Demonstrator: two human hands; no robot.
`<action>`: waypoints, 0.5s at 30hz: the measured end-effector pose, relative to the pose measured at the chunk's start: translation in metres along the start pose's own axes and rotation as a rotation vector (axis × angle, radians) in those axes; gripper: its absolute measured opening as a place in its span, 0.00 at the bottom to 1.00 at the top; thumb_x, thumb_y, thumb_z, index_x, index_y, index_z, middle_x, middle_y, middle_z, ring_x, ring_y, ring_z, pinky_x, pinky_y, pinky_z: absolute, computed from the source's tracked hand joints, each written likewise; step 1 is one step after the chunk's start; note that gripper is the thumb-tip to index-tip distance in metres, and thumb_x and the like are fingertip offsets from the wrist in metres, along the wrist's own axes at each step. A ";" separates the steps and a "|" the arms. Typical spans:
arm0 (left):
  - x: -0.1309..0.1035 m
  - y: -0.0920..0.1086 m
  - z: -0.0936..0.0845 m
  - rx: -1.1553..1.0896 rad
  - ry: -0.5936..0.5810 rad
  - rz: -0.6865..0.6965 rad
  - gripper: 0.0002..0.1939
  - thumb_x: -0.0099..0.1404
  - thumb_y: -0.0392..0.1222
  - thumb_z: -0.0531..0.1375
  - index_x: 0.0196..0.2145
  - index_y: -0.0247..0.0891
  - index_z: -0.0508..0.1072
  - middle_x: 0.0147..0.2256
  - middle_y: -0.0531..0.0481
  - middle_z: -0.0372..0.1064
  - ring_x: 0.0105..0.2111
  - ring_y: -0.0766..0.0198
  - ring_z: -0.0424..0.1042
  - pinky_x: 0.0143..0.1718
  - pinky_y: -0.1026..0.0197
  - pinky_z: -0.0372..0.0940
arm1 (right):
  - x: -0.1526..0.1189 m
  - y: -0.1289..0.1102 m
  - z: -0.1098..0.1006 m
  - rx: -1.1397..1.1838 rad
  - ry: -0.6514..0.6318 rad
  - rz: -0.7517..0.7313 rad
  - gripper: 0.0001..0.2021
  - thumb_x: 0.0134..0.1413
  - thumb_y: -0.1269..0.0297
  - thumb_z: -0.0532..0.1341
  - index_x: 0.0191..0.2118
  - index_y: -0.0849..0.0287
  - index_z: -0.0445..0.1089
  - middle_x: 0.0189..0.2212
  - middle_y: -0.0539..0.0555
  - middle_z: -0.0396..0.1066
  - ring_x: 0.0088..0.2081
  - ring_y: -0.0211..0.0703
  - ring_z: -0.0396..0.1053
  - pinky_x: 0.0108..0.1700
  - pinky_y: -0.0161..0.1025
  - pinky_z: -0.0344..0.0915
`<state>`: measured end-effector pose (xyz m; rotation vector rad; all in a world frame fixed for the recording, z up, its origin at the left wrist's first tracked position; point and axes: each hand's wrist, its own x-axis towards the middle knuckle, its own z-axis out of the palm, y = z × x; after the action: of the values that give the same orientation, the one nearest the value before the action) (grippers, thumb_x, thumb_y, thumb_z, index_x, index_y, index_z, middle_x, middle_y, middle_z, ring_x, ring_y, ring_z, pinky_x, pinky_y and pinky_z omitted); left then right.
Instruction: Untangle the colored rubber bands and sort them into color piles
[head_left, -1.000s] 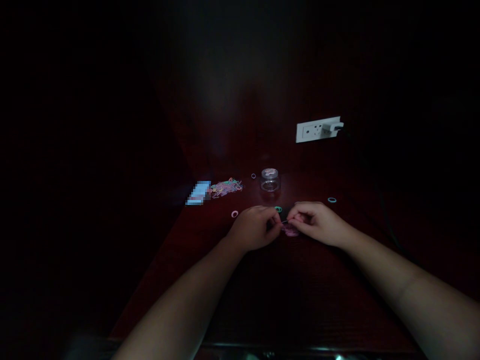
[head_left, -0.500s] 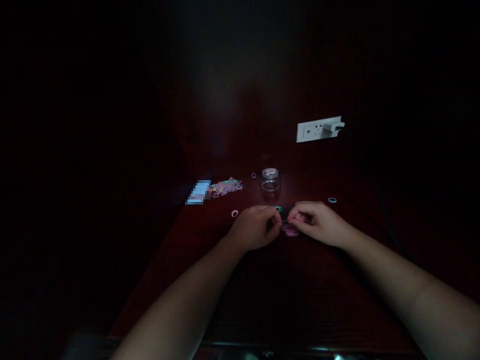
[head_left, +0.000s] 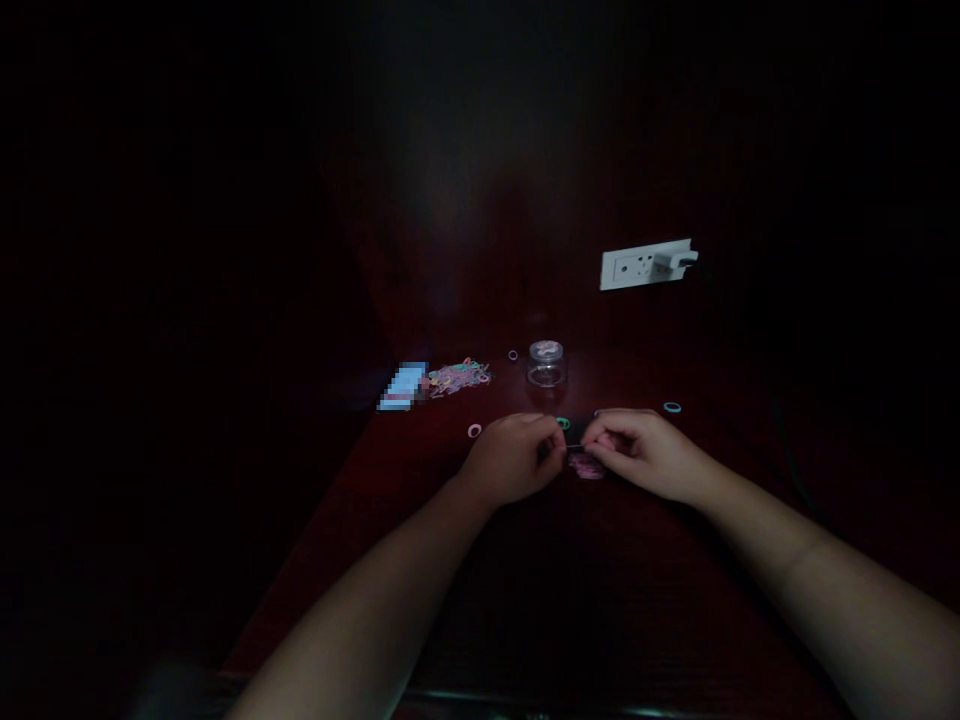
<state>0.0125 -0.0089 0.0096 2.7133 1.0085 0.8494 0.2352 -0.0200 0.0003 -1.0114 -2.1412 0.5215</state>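
- The left hand (head_left: 514, 458), just right of the frame's middle and below its centre, is pinched at thumb and fingertips on one end of a thin strand (head_left: 574, 446).
- The right hand (head_left: 649, 453), farther right, pinches the strand's other end; its exact finger placing is hard to tell in the dim light.
- The strand runs straight across the short gap between the hands, above a pink heap of bands (head_left: 587, 467) on the dark counter (head_left: 540, 610).
- Working it well probably calls for small, even pulls from both sides, as a sudden tug could make the strand slip or snap.
- Resting the wrists low would likely steady the pinch.
- A green band (head_left: 562, 424) lies just beyond the fingers, so knuckles should stay off it.
- The clear jar (head_left: 547, 368) stands farther back, and the mixed pile of bands (head_left: 460, 377) lies left of it, both well apart from the fingertips.
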 end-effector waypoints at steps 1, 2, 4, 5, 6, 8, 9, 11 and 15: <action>0.000 0.000 0.000 0.001 0.004 0.001 0.03 0.63 0.38 0.57 0.32 0.40 0.70 0.32 0.54 0.72 0.33 0.64 0.70 0.36 0.61 0.62 | 0.000 0.000 0.000 -0.004 -0.007 -0.003 0.09 0.60 0.61 0.60 0.32 0.60 0.74 0.23 0.50 0.66 0.24 0.36 0.62 0.28 0.34 0.60; 0.000 0.000 0.000 0.001 0.007 0.001 0.03 0.63 0.38 0.57 0.32 0.40 0.70 0.32 0.54 0.72 0.33 0.65 0.70 0.35 0.61 0.62 | 0.000 0.001 -0.001 -0.008 -0.012 -0.007 0.09 0.60 0.62 0.60 0.33 0.60 0.74 0.23 0.50 0.66 0.25 0.36 0.62 0.28 0.34 0.60; -0.001 0.000 0.000 -0.001 0.011 0.000 0.03 0.64 0.38 0.57 0.32 0.40 0.70 0.32 0.54 0.72 0.33 0.65 0.70 0.35 0.62 0.62 | 0.000 0.002 -0.001 -0.008 -0.015 -0.013 0.08 0.60 0.63 0.59 0.33 0.60 0.73 0.24 0.50 0.67 0.25 0.36 0.62 0.28 0.34 0.59; -0.001 0.000 0.001 -0.003 0.010 0.000 0.03 0.64 0.38 0.57 0.32 0.40 0.70 0.32 0.54 0.72 0.33 0.65 0.70 0.35 0.62 0.62 | 0.000 0.003 -0.001 -0.006 -0.017 -0.014 0.08 0.60 0.64 0.59 0.33 0.60 0.73 0.24 0.50 0.67 0.25 0.36 0.62 0.28 0.34 0.59; -0.001 0.000 0.001 -0.005 0.009 -0.001 0.03 0.64 0.38 0.57 0.32 0.40 0.70 0.32 0.54 0.72 0.33 0.65 0.70 0.35 0.62 0.62 | 0.000 0.003 -0.001 -0.004 -0.017 -0.014 0.08 0.59 0.64 0.59 0.33 0.60 0.73 0.24 0.50 0.67 0.25 0.36 0.62 0.28 0.34 0.59; -0.001 0.000 0.001 -0.009 0.007 -0.006 0.03 0.64 0.38 0.57 0.32 0.41 0.71 0.32 0.54 0.72 0.33 0.65 0.71 0.35 0.62 0.62 | 0.001 0.002 -0.001 -0.003 -0.022 -0.010 0.08 0.59 0.65 0.59 0.32 0.60 0.72 0.24 0.50 0.68 0.25 0.36 0.62 0.28 0.34 0.58; -0.001 0.001 0.001 -0.011 0.007 -0.008 0.03 0.64 0.38 0.57 0.32 0.41 0.71 0.32 0.54 0.72 0.33 0.65 0.71 0.35 0.62 0.62 | 0.001 0.002 -0.001 -0.004 -0.025 -0.008 0.08 0.60 0.64 0.59 0.32 0.60 0.72 0.24 0.50 0.67 0.25 0.36 0.62 0.28 0.34 0.58; -0.001 0.001 0.001 -0.012 0.010 -0.008 0.03 0.64 0.38 0.57 0.32 0.41 0.70 0.32 0.55 0.72 0.33 0.65 0.71 0.35 0.62 0.62 | 0.001 0.001 -0.001 -0.005 -0.030 -0.004 0.09 0.60 0.64 0.58 0.32 0.60 0.72 0.24 0.50 0.67 0.25 0.36 0.61 0.28 0.34 0.58; -0.002 -0.003 0.003 -0.008 0.005 0.004 0.02 0.62 0.37 0.58 0.32 0.41 0.70 0.32 0.54 0.72 0.33 0.65 0.71 0.36 0.62 0.63 | 0.000 0.002 -0.005 -0.006 0.006 0.001 0.10 0.61 0.62 0.58 0.31 0.60 0.70 0.23 0.49 0.65 0.25 0.37 0.60 0.28 0.34 0.58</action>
<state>0.0113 -0.0075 0.0058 2.7092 0.9989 0.8597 0.2398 -0.0181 0.0022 -1.0160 -2.1378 0.5124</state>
